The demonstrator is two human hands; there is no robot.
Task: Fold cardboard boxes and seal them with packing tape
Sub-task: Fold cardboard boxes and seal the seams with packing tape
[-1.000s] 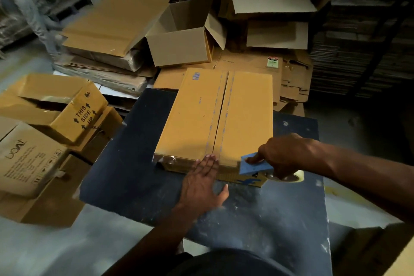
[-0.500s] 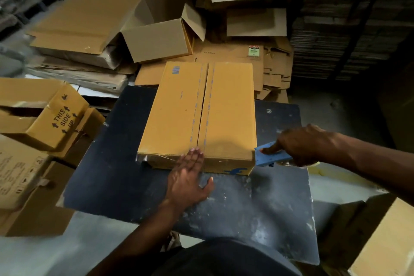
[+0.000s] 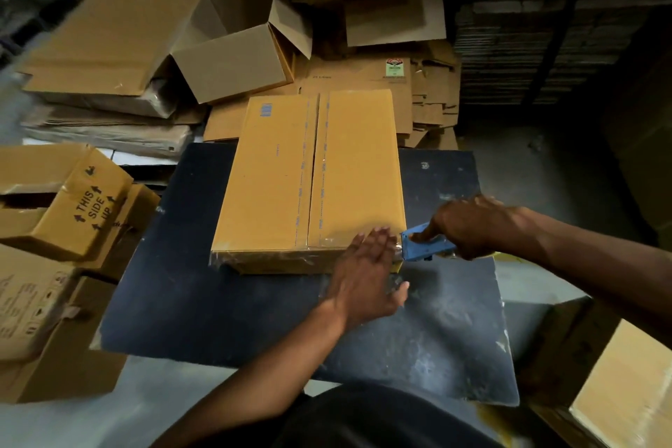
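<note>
- We press our left hand (image 3: 367, 275) flat, fingers straight, over the near right corner of the folded cardboard box (image 3: 312, 178), the palm hanging down its near side.
- Just right of that hand, our right hand (image 3: 472, 227) grips a blue tape dispenser (image 3: 425, 247), fingers curled round its handle, its front end touching the box's near right corner.
- The box lies closed on a dark tabletop (image 3: 254, 309), stretching away from both hands; clear packing tape (image 3: 314, 171) runs along its centre seam and wraps the near edge.
- Well left of our left hand sits a carton marked "THIS SIDE UP" (image 3: 69, 207).
- Beyond the box, away from both hands, we see an open empty carton (image 3: 236, 54) and flattened cardboard sheets (image 3: 109, 36).
</note>
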